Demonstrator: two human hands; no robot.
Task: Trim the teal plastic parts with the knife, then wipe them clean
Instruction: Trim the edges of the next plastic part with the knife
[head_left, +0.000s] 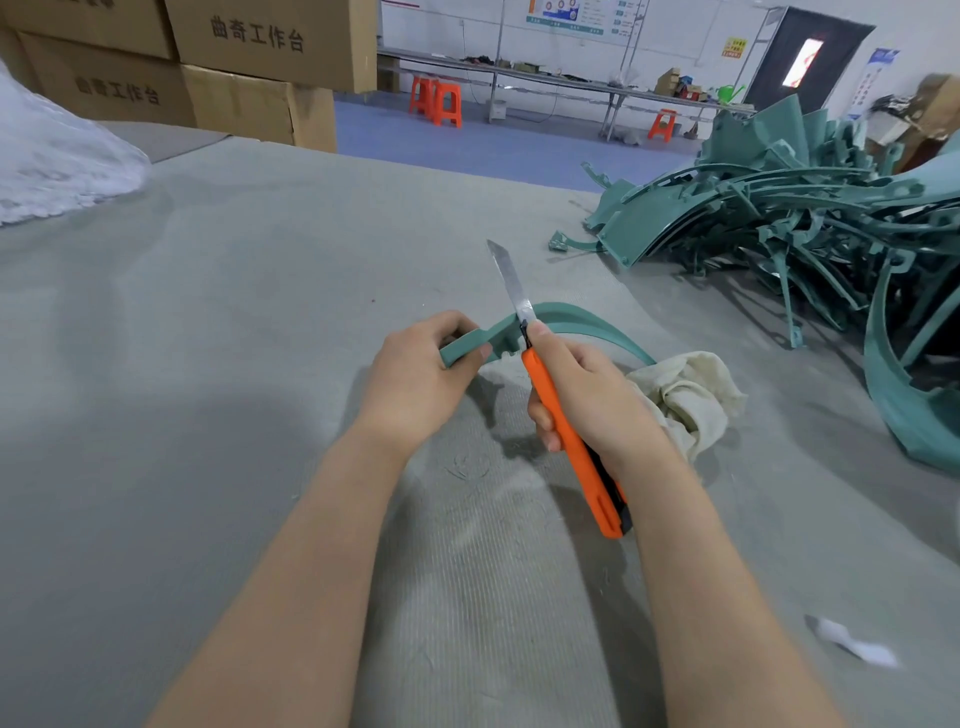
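Observation:
My left hand (421, 379) grips one end of a curved teal plastic part (576, 321), held just above the grey table (208, 322). My right hand (587, 395) is closed around an orange utility knife (571, 441). Its extended steel blade (511, 283) points up and away and crosses the part near a notch beside my right thumb. The part's far end arcs right and down behind a crumpled cream cloth (685, 400), which lies on the table by my right wrist.
A tangled heap of teal plastic parts (810, 218) fills the table's right side. White foam wrap (57, 161) lies far left, cardboard boxes (234, 67) behind it. A white paper scrap (852, 642) sits near right. Orange stools (439, 101) and benches stand beyond.

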